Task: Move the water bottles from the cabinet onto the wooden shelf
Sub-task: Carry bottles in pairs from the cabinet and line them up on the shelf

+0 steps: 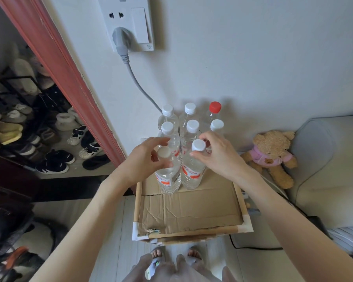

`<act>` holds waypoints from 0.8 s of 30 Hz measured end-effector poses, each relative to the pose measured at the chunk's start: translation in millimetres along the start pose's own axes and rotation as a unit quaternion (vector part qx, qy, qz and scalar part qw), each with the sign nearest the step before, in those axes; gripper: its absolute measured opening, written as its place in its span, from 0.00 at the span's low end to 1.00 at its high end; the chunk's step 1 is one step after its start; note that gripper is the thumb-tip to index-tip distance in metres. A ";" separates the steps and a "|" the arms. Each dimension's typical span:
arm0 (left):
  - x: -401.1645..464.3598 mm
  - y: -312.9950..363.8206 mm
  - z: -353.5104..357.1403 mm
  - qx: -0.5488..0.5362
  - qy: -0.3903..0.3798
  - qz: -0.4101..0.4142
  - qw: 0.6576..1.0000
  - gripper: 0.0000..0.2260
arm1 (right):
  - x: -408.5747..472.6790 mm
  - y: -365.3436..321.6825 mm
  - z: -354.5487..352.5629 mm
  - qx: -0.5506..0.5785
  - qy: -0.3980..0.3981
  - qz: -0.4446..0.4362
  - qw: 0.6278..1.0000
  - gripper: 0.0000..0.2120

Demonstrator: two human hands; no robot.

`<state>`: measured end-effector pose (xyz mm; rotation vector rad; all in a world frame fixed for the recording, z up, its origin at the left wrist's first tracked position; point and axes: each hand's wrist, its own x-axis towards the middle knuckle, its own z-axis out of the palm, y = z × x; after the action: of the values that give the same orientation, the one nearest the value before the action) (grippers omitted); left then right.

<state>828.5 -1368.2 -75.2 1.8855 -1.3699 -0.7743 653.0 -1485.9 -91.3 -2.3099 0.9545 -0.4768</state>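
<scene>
clear glossy plastic bottles [190, 171], creased matt cardboard [190, 210]

There is only one view, from a camera worn on the person's head. It looks forward and steeply down, so the person's own feet [175, 256] show at the bottom edge and the wall socket [128, 23] at the top. The lens is wide: the red door frame [69, 82] leans and bends on the left. The camera sits close above the wooden shelf [192, 234], whose near edge lies low in the middle and whose far edge meets the wall. Both forearms reach in from the lower corners, the left hand [145, 159] and right hand [218, 155] near the centre.
</scene>
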 end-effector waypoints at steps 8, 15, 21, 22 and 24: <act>-0.4 -1.1 -1.8 0.012 0.026 -0.009 1.000 0.15 | -4.3 -1.5 -3.4 0.008 -0.018 -0.024 1.000 0.14; 3.1 1.1 8.0 -0.006 0.083 -0.030 0.996 0.16 | -2.8 1.4 -1.5 0.001 0.011 0.000 1.000 0.15; 3.8 4.4 3.3 -0.006 0.006 0.004 1.000 0.18 | -3.3 0.1 -1.2 -0.022 0.035 0.030 0.999 0.20; 2.4 3.6 1.5 -0.002 -0.013 0.021 1.000 0.19 | -3.8 1.4 -1.7 -0.015 0.026 0.024 0.999 0.19; 1.1 1.5 -1.5 0.016 -0.031 0.041 0.999 0.17 | -6.3 5.6 -3.6 0.010 -0.008 -0.001 1.000 0.16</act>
<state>829.1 -1369.3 -73.1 1.8315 -1.4977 -0.7801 644.0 -1485.8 -92.7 -2.2940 0.9346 -0.4659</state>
